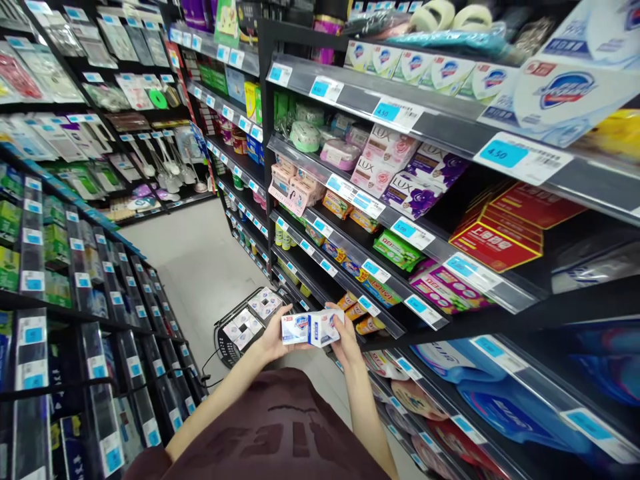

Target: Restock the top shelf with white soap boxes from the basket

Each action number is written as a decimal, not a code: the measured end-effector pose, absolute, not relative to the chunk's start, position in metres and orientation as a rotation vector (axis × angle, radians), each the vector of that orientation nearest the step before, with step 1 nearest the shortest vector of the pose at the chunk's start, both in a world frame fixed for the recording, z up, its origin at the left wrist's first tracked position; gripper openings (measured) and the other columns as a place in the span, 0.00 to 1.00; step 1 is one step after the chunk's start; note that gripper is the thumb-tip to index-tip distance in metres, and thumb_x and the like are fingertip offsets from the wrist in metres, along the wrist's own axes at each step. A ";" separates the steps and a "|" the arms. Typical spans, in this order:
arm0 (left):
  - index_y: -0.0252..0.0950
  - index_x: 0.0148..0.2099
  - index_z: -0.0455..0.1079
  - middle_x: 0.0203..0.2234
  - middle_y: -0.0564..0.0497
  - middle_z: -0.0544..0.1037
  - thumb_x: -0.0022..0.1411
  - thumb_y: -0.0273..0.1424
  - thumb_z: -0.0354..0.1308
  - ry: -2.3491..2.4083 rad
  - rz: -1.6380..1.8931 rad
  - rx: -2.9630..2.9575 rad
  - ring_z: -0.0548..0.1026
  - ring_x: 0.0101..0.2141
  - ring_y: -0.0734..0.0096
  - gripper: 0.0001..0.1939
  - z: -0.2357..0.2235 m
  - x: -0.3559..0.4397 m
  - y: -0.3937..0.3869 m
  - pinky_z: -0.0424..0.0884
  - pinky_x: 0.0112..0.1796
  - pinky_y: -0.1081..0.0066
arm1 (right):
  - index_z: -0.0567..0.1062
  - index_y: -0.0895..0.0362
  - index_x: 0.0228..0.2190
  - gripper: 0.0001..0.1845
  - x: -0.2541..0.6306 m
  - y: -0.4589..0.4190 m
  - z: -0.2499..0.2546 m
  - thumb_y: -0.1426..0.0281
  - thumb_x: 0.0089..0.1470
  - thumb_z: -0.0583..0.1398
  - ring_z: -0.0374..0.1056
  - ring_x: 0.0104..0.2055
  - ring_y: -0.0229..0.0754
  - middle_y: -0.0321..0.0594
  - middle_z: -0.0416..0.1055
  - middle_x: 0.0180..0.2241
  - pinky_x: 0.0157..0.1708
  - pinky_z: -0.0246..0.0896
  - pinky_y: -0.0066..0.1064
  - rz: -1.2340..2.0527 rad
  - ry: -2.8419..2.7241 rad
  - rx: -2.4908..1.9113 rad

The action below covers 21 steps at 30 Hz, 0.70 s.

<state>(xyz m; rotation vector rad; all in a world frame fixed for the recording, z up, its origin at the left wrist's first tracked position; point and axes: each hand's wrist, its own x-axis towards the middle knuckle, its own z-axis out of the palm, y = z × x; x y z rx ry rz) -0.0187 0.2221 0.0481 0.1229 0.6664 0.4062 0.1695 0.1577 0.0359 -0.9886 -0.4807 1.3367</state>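
My left hand point(274, 339) is closed around a white soap box point(295, 329) with a blue and red shield logo. In my right hand point(347, 341) is a second white soap box point(329, 328) of the same design, its blue-marked end turned toward the first. The two boxes meet in front of my body, above the floor and beside the shelves. Fingers partly cover the outer edges of both. Matching soap boxes point(415, 67) stand in a row on the upper right shelf, with a larger white soap box point(560, 93) nearer to me.
A black shopping basket point(225, 352) holding pale patterned packs point(245, 327) stands on the grey floor point(193, 267). Shelving runs close on both sides. Pink LUX boxes point(373, 173) and red soap boxes point(500, 245) fill the right shelf; hanging utensils point(165, 160) line the far wall.
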 end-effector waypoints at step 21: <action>0.39 0.50 0.69 0.35 0.48 0.80 0.66 0.58 0.48 0.950 0.934 1.250 0.78 0.38 0.54 0.29 0.072 0.030 0.232 0.72 0.43 0.61 | 0.70 0.50 0.56 0.34 0.154 0.150 0.035 0.52 0.52 0.69 0.68 0.60 0.52 0.45 0.68 0.61 0.61 0.63 0.44 1.062 -0.658 -1.003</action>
